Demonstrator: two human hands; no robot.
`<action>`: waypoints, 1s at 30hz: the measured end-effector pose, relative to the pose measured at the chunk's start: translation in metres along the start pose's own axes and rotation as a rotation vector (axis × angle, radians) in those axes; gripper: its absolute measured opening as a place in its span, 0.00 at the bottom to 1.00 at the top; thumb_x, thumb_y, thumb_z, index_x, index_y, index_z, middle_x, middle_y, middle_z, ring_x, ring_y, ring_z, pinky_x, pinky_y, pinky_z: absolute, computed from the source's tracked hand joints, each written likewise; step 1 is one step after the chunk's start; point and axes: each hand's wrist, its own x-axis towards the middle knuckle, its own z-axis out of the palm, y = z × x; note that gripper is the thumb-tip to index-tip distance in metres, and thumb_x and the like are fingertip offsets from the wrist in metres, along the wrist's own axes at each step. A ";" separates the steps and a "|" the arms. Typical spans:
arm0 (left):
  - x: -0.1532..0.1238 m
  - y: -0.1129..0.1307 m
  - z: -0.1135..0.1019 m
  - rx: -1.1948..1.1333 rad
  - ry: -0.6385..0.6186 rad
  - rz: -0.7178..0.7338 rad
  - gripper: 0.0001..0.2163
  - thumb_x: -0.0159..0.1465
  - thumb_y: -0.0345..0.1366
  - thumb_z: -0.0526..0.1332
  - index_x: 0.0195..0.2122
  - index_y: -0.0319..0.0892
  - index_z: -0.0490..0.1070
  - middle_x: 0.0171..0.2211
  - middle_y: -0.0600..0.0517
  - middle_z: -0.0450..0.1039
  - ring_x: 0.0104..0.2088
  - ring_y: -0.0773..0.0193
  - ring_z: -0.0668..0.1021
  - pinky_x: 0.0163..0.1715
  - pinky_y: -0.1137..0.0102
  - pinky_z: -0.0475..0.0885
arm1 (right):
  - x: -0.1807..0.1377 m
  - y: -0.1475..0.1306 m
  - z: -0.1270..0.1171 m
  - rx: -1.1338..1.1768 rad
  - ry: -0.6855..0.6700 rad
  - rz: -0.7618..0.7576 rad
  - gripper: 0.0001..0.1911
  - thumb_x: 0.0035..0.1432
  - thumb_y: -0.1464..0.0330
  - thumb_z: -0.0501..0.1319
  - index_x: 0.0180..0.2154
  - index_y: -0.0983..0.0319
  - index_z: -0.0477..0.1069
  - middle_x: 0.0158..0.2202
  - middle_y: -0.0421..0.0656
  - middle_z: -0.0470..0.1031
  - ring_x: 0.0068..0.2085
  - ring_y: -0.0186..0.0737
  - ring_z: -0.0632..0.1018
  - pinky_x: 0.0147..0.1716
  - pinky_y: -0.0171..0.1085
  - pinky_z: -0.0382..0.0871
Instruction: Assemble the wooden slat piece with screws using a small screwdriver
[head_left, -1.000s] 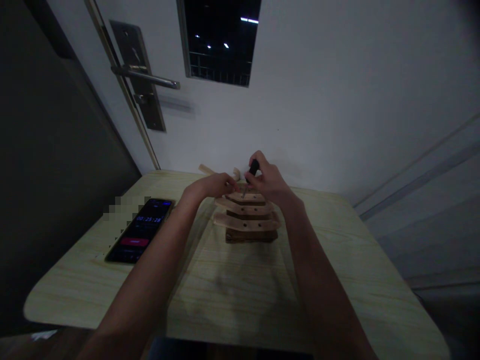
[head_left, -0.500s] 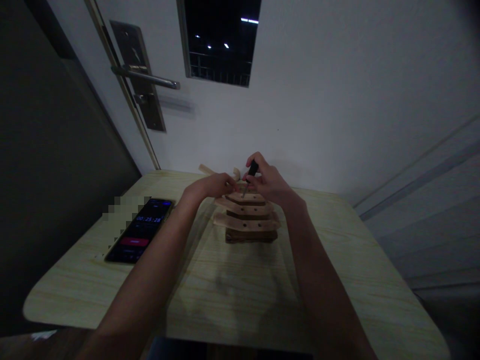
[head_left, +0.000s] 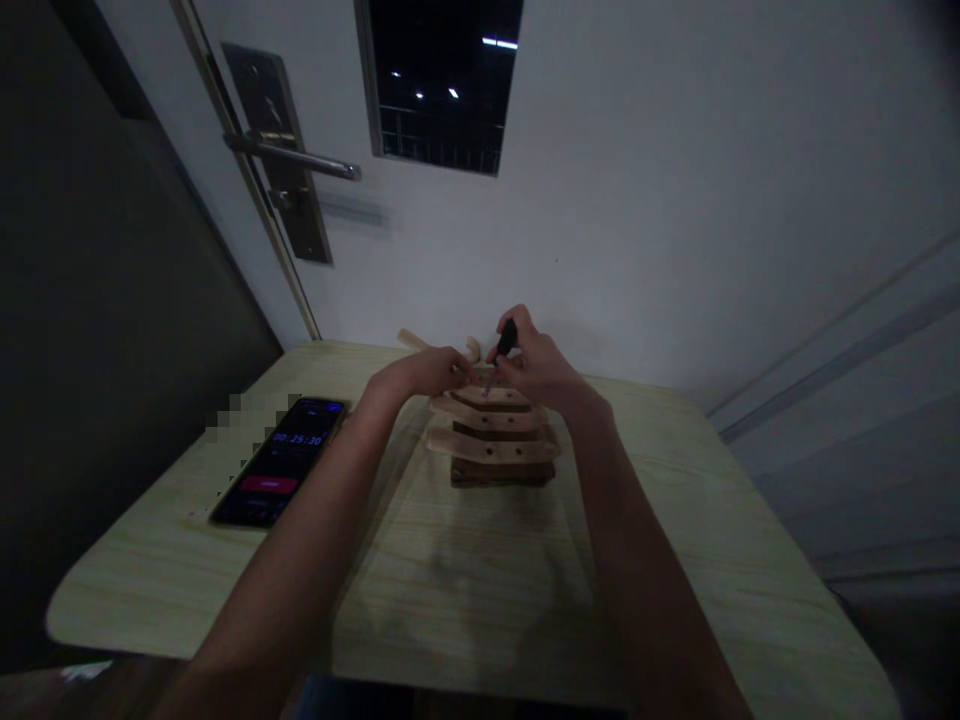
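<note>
A small wooden piece made of stacked light slats on a dark base [head_left: 493, 447] stands in the middle of the pale wood table [head_left: 465, 570]. My right hand [head_left: 538, 368] is closed round a small black-handled screwdriver [head_left: 501, 350], whose tip points down at the top slat. My left hand [head_left: 421, 373] pinches the left end of that top slat with closed fingers. A loose wooden stick [head_left: 413, 339] lies just behind my hands.
A phone [head_left: 282, 460] with a running timer lies on the table to the left. Behind the table is a white door with a metal lever handle [head_left: 294, 157] and a dark window [head_left: 441, 82]. A dark wall runs along the left.
Both hands stay on the top slat. The screwdriver handle has shifted slightly in my right hand, and the timer on the phone has counted up.
</note>
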 end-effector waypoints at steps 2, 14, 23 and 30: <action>0.000 0.000 0.000 -0.007 0.001 0.004 0.20 0.62 0.32 0.53 0.52 0.38 0.75 0.36 0.47 0.77 0.27 0.67 0.70 0.28 0.74 0.63 | -0.001 0.001 -0.001 0.010 -0.012 -0.012 0.15 0.55 0.69 0.56 0.43 0.57 0.54 0.31 0.38 0.69 0.27 0.34 0.70 0.27 0.33 0.61; -0.002 0.002 -0.001 -0.021 -0.002 0.001 0.19 0.62 0.33 0.53 0.51 0.37 0.76 0.31 0.48 0.76 0.26 0.67 0.69 0.27 0.74 0.62 | 0.000 -0.001 -0.002 0.078 0.013 0.041 0.16 0.52 0.65 0.61 0.39 0.57 0.55 0.27 0.34 0.65 0.27 0.34 0.71 0.26 0.34 0.63; 0.002 -0.003 0.001 -0.005 0.011 0.060 0.18 0.61 0.31 0.53 0.47 0.38 0.78 0.28 0.50 0.75 0.24 0.69 0.67 0.27 0.75 0.60 | 0.001 0.000 0.001 0.161 -0.004 -0.041 0.12 0.54 0.66 0.59 0.41 0.57 0.59 0.31 0.35 0.67 0.29 0.32 0.69 0.30 0.33 0.65; 0.004 -0.004 0.002 0.012 0.026 0.042 0.18 0.62 0.32 0.53 0.49 0.38 0.77 0.28 0.50 0.74 0.25 0.68 0.68 0.28 0.74 0.61 | 0.000 0.001 -0.003 0.129 -0.066 -0.017 0.10 0.57 0.67 0.56 0.40 0.57 0.56 0.32 0.38 0.68 0.30 0.34 0.71 0.30 0.35 0.65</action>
